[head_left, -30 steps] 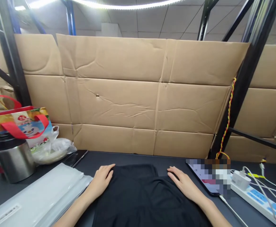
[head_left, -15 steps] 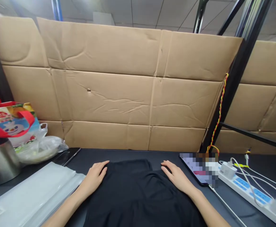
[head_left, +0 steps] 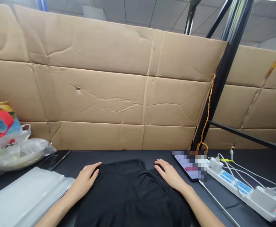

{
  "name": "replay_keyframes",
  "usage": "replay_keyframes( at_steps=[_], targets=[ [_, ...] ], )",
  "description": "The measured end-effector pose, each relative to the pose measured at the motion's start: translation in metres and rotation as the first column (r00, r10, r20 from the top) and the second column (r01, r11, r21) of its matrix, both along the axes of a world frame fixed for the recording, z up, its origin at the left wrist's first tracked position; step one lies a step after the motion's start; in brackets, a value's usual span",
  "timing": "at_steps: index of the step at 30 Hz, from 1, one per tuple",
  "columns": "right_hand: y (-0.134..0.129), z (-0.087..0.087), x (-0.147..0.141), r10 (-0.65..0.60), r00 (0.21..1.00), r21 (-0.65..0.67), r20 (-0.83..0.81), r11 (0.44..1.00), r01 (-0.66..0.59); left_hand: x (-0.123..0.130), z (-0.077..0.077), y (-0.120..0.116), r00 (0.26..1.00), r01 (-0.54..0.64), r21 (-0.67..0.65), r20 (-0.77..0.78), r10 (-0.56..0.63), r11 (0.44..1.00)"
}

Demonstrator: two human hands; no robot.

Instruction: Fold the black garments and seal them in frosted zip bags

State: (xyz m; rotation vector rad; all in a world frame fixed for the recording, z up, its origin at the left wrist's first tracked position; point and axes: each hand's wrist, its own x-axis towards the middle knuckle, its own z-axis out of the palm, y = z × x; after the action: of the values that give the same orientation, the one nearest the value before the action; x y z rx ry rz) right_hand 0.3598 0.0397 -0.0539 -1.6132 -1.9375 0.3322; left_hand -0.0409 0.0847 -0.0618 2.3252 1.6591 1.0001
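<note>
Head view; black cloth [head_left: 126, 186], between both hands [head_left: 87, 177] [head_left: 168, 174]

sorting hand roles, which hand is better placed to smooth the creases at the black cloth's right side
Right, probably: the right hand lies by the creased side of the black cloth, while the left hand is at its smoother opposite side.

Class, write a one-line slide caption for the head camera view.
The left hand and right hand flank black fabric on a dark table, with a cardboard panel behind.
</note>
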Motion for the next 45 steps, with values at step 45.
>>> replay_keyframes(
  at_steps=[45],
  targets=[
    [0.033, 0.046, -0.079, 0.190, 0.980, 0.085, 0.060, 0.977, -0.195, 0.005, 0.033, -0.019, 0.998, -0.056, -0.030, 0.009, 0.056, 0.998]
  ],
)
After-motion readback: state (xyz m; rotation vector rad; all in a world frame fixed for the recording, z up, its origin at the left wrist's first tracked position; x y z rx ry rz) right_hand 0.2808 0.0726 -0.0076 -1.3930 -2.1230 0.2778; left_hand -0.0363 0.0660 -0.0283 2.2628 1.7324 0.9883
